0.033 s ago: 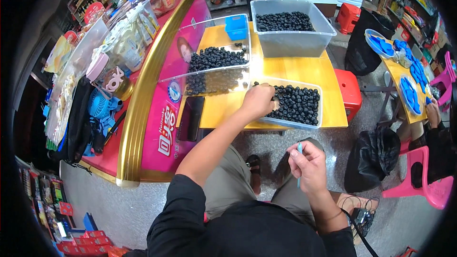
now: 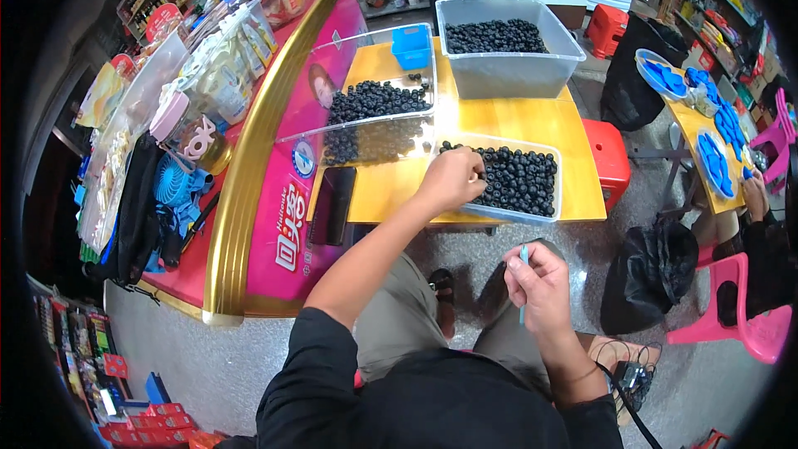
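My left hand (image 2: 451, 182) is at the left end of a shallow clear tray (image 2: 559, 214) of small, round, shiny black pieces (image 2: 519, 181) that look like beads. Its fingers are curled together over the pieces; what they pinch, if anything, is hidden. Lower and to the right, above my lap, my right hand (image 2: 539, 287) is closed around a thin light-blue stick (image 2: 523, 278), held upright between thumb and fingers. The stick's ends show above and below the grip.
Behind the tray stands a deep clear tub (image 2: 515, 75) of similar black pieces. A clear bin (image 2: 382, 122) with more pieces and a blue box (image 2: 411, 47) is at left. A black phone (image 2: 336, 206) lies beside the pink counter (image 2: 274, 224). Red stools (image 2: 608, 162) stand at right.
My left hand's fingers have drawn up slightly from among the black pieces and curled in. My right hand and the stick are almost unmoved.
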Demonstrator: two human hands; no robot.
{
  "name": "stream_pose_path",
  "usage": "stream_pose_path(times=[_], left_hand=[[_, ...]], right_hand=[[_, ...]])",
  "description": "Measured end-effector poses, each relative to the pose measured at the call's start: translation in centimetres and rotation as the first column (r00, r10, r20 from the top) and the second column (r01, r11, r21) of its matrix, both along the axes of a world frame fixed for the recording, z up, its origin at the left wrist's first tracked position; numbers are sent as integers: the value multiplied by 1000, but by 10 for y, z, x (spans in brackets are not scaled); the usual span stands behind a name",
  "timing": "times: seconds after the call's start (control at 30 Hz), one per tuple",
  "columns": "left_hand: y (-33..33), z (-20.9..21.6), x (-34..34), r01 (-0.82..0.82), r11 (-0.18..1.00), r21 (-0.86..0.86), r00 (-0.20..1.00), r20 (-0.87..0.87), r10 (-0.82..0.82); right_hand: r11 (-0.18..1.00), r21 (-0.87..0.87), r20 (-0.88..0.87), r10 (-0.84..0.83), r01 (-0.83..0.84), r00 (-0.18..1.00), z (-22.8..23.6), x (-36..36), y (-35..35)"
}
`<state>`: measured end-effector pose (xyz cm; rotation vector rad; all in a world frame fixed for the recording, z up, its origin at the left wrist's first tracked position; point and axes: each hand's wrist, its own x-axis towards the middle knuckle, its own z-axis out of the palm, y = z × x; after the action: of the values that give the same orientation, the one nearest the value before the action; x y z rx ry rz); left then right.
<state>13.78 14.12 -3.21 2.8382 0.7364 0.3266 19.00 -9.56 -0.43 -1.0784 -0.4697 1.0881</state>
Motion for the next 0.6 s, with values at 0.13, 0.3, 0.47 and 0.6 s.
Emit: stream_pose_path(times=[0.13,0.3,0.47,0.6], left_hand=[[-63,27,-48,430,708,-560,799,601,-10],[-115,30,-87,526,657,-540,687,725,46],[-131,29,-102,550,674,-494,628,776,57],[-144,33,-107,604,630,-489,571,816,86]], right_hand=[[996,-36,-27,-87,86,996,-6,5,4],[962,206,-304,235,-177,923,-6,-7,3],[890,358,-327,402,-281,856,-6,-20,-4],[882,391,-307,395,-263,866,-2,-28,-9]])
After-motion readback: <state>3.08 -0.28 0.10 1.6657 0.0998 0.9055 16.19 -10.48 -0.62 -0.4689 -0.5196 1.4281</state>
